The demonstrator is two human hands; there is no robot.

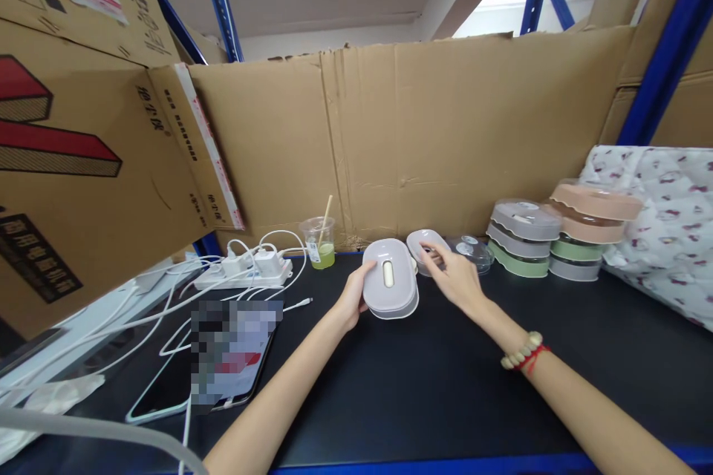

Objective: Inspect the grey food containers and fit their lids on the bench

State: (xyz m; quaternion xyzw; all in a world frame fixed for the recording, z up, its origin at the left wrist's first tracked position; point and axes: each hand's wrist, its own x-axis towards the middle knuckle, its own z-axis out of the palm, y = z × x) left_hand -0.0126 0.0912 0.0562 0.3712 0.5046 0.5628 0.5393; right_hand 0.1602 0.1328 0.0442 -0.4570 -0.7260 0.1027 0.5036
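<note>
My left hand (352,297) holds a pale lilac lidded box (391,293) with rounded corners and a cream oval piece on its top. The thumb lies on the upper face, and the box is tilted toward me above the black table. Just right of it, my right hand (454,274) has its fingers bent over a second lilac box (428,239), which sits farther back. Those fingers partly cover the second box, so their exact hold is hard to see. Behind the right hand lies a clear plastic lid (473,252), partly hidden.
Stacked scalloped containers, lilac and green (521,237) and peach (593,208), stand at right beside a patterned white fabric bag (662,215). At left are a drink cup (321,245), a power strip (245,278) with cables, and a tablet (234,356). Cardboard (445,126) walls the back.
</note>
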